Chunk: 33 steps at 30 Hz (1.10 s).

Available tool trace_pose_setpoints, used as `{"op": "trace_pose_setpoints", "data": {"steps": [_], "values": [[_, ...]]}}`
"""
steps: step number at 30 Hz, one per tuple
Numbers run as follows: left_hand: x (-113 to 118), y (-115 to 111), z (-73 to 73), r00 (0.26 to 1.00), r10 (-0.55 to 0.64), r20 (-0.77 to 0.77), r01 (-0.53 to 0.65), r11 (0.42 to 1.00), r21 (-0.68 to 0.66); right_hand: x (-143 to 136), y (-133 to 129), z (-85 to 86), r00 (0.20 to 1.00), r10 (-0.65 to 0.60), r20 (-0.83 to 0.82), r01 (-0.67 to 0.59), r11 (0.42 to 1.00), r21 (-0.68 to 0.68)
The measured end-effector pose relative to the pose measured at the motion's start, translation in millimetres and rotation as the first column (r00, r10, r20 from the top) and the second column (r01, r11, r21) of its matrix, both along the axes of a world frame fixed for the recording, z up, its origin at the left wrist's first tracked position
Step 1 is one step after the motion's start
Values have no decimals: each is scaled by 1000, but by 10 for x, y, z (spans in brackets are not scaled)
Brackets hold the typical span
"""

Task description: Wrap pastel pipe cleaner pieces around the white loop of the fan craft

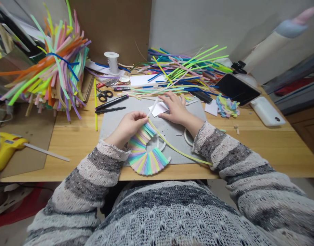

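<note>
My left hand (130,125) is closed, thumb and fingers pinching the upper end of a curved pastel pipe cleaner band (148,163), its stripes pink, yellow, mint, blue and lilac. A long yellow pipe cleaner (178,149) runs from that pinch down to the right sleeve. Above the fingertips sticks up a pale strip end (154,107). My right hand (174,108) lies palm down with fingers apart, beside and partly over a small white card (159,108); whether it presses on the card I cannot tell. White loops (160,142) show inside the band.
A grey mat (113,128) lies under the work. Black scissors (104,95), markers (112,102) and a wire spool (112,63) are left of centre. Loose pipe cleaners (187,73) heap behind. A yellow glue gun (8,147) is far left, a phone (237,89) right.
</note>
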State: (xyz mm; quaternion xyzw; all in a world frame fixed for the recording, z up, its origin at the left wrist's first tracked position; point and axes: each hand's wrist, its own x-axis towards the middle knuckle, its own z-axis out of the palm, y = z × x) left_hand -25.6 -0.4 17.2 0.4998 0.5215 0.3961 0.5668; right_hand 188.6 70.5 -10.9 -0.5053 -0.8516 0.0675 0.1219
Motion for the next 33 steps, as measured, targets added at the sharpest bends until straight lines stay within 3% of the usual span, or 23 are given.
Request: {"op": "trace_pose_setpoints", "data": {"steps": [6,11,13,15,18,20,22,27,33], "values": [[3,-8,18,1000,-15,-21,15,1000,-2,0,0,-18,995,81,50,-82,997,14],[3,-5,17,1000,-5,-5,5,1000,-3,41,-93,33,984,102,-145,-106,994,-17],[5,-4,20,1000,11,-16,-11,1000,-5,62,-136,75,929,116,-350,-158,983,-94],[6,-6,26,999,29,-27,-29,999,-15,77,-177,141,817,84,-570,-222,959,-176],[3,-9,31,999,41,-17,-41,998,-37,78,-238,271,666,-48,-744,-332,875,-353],[1,-11,27,999,35,-8,-36,998,-45,57,-280,345,621,-111,-776,-417,791,-448],[-2,-12,16,1000,15,0,-15,998,-57,21,-318,385,583,-123,-803,-475,750,-460],[-14,-12,-12,999,-18,50,22,996,-85,-46,-372,380,494,-152,-856,-530,728,-434],[-27,-3,-10,999,-7,33,10,995,-98,-22,-385,398,472,-188,-861,-545,706,-453]]}}
